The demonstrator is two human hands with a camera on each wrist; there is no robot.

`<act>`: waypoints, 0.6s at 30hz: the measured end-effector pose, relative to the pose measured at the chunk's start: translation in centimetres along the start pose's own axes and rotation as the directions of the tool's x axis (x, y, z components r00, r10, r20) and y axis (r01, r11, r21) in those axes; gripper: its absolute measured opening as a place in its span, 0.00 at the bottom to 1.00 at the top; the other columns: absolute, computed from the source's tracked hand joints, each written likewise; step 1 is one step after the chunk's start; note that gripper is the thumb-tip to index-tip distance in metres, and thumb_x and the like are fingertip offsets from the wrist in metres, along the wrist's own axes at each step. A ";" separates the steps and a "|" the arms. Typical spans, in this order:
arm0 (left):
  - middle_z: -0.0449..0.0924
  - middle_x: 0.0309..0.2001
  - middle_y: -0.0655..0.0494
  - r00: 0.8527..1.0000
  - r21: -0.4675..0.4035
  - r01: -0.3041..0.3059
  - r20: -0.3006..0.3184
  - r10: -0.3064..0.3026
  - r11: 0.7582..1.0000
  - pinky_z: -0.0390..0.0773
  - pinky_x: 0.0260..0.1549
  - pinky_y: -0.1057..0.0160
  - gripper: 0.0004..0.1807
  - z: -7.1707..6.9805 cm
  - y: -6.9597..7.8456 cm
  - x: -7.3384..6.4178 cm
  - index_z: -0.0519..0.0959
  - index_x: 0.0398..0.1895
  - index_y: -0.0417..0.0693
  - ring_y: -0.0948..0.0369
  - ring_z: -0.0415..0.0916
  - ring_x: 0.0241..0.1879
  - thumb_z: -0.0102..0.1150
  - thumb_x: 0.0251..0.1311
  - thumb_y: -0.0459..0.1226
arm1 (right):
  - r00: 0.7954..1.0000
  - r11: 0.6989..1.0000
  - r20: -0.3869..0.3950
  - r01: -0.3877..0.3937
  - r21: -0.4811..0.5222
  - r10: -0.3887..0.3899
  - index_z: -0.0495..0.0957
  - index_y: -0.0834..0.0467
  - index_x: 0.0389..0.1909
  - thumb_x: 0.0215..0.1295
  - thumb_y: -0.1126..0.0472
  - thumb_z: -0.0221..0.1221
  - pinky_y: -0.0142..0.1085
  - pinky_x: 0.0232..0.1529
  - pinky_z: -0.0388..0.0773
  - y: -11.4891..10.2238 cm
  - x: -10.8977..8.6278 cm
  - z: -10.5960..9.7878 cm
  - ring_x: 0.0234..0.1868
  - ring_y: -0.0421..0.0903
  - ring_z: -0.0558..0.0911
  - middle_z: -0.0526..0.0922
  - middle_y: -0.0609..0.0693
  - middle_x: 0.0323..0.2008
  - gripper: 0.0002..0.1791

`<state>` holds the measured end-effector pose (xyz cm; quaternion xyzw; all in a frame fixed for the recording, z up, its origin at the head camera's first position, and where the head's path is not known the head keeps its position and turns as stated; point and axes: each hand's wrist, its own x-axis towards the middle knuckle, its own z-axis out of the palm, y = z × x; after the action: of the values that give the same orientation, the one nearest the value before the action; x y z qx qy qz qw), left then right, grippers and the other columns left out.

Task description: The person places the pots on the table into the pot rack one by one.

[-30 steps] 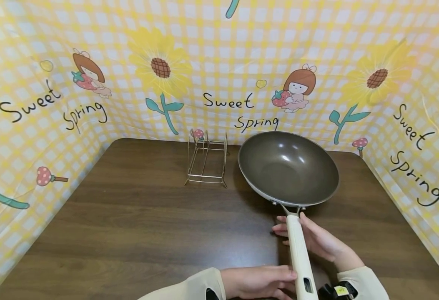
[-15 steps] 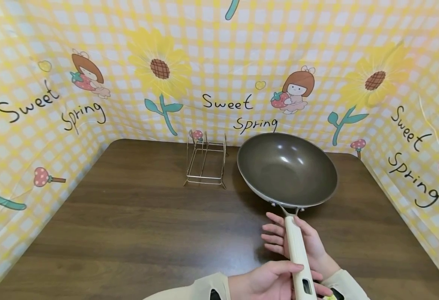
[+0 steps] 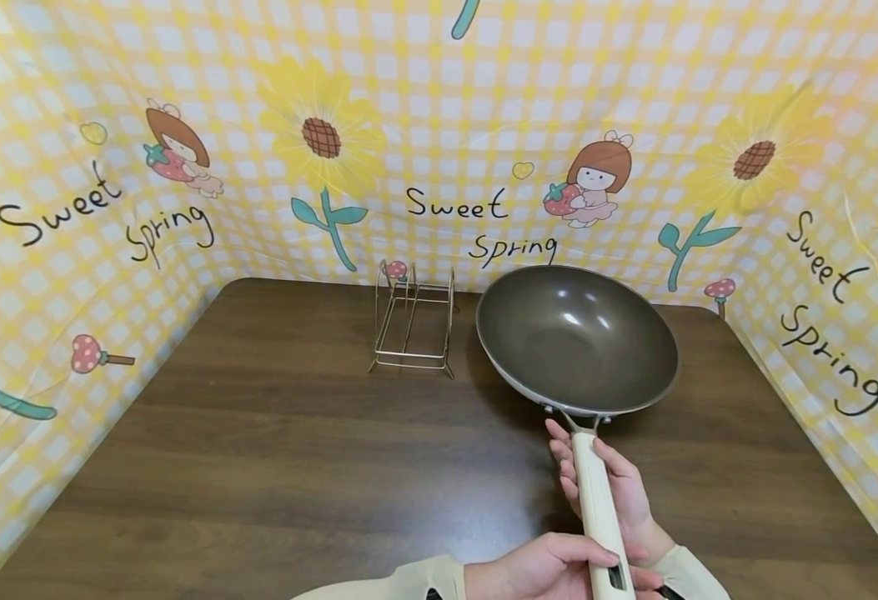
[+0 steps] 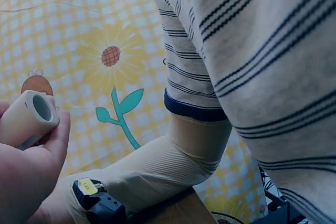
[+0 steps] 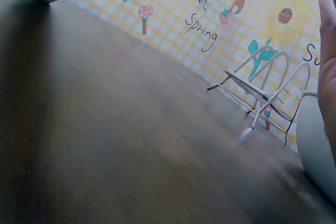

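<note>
Cream-white, long straight handle (image 3: 594, 492) of a round, deep frying pan (image 3: 577, 342) is gripped by both hands. Pan: grey-brown interior, pale outer wall.

Left hand (image 3: 536, 567): placed at the handle's near end. Thumb is laid across the top beside the oval slot (image 3: 616, 577); fingers are passed beneath, tips showing on the far side.

Right hand (image 3: 632, 496): placed farther up, close to the pan joint. Handle is cradled from below, thumb on its right side, curled fingers showing on its left.

Handle is joined to the pan by a forked metal bracket (image 3: 581, 423), fixed with small rivets. In the left wrist view, the hollow handle end is seen. Pan is located at the right half of the tabletop, toward the back, bowl side up, handle pointed at the person. Whether the base is touching the wood cannot be told.

Left of the pan, just beside it but apart, a gold-toned wire rack (image 3: 411, 321) with upright hoops is stood on the dark brown wood-grain table (image 3: 318, 450).

Wrists are covered by cream sleeves (image 3: 694, 577). In the left wrist view, a black device (image 4: 102, 203) with a yellow label is worn at one sleeve.

Table is surrounded by a yellow-and-white checked cloth (image 3: 439, 108), printed with sunflowers, strawberry girls and "Sweet Spring".
</note>
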<state>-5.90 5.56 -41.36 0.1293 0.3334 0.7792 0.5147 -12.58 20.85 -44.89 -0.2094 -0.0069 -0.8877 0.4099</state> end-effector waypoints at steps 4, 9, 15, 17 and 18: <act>0.76 0.57 0.39 1.000 -0.025 -0.019 -0.006 0.019 1.000 0.63 0.66 0.57 0.24 -0.4 -0.5 0.3 0.66 0.66 0.36 0.45 0.70 0.63 0.37 0.69 0.33 | 1.000 0.997 -0.008 0.013 -0.080 -0.014 0.62 0.63 0.69 0.81 0.54 0.39 0.32 0.57 0.75 -0.1 0.0 -0.1 0.47 0.45 0.81 0.76 0.53 0.47 0.24; 0.77 0.42 0.60 0.999 -0.028 -0.034 0.009 0.034 0.999 0.69 0.57 0.64 0.19 -0.5 -0.6 0.4 0.72 0.57 0.46 0.63 0.75 0.46 0.37 0.67 0.33 | 1.000 0.992 0.018 0.028 -0.123 -0.025 0.63 0.62 0.61 0.82 0.53 0.35 0.32 0.49 0.77 0.0 0.3 0.1 0.33 0.39 0.67 0.63 0.49 0.34 0.20; 0.73 0.38 0.63 0.998 -0.042 -0.027 0.061 0.030 0.999 0.67 0.52 0.67 0.12 -0.3 -0.4 0.1 0.68 0.45 0.52 0.65 0.70 0.44 0.33 0.66 0.33 | 1.000 0.989 0.019 0.024 -0.143 -0.022 0.62 0.61 0.58 0.82 0.52 0.33 0.33 0.46 0.78 0.1 0.3 0.0 0.30 0.39 0.62 0.62 0.48 0.34 0.19; 0.71 0.37 0.62 0.996 -0.066 -0.036 0.082 0.041 0.997 0.66 0.51 0.67 0.12 -0.3 -0.5 0.1 0.68 0.43 0.54 0.64 0.68 0.43 0.32 0.65 0.33 | 1.000 0.990 0.018 0.019 -0.138 -0.017 0.62 0.61 0.58 0.82 0.53 0.33 0.33 0.47 0.78 0.0 0.3 0.0 0.31 0.39 0.62 0.62 0.48 0.35 0.19; 0.70 0.36 0.62 0.995 -0.080 -0.038 0.092 0.046 0.996 0.65 0.51 0.68 0.12 -0.2 -0.5 0.1 0.68 0.42 0.55 0.64 0.67 0.42 0.33 0.66 0.34 | 1.000 0.991 0.019 0.016 -0.135 -0.013 0.62 0.61 0.58 0.82 0.53 0.33 0.33 0.47 0.78 0.0 0.3 -0.1 0.31 0.39 0.62 0.62 0.48 0.35 0.18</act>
<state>-5.71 5.68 -41.87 0.1525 0.2754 0.7953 0.5180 -12.76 20.62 -44.86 -0.2449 0.0480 -0.8871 0.3883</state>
